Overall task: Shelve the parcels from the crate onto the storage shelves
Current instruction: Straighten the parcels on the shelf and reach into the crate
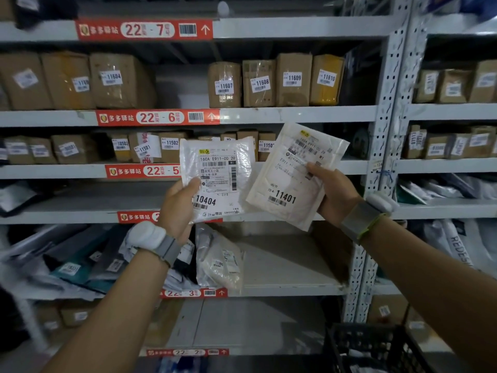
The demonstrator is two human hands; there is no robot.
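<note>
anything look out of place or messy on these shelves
Yes. On the shelf tagged 22-5, the box marked 11501 sits tilted among upright neighbours. Lower left, soft bags lie in a loose heap, and one clear bag leans alone at that shelf's front edge.

Grey steel shelving [295, 114] fills a dim storeroom, its tiers marked by red bay labels [158, 117] running from 22-7 at the top to 22-2 at the bottom, each with a barcode and an upward arrow. A perforated upright [387, 103] separates the bay from a neighbouring rack [451, 111] at right. Cardboard boxes [293, 79] with white number stickers line the upper tiers under low, even light.
</note>
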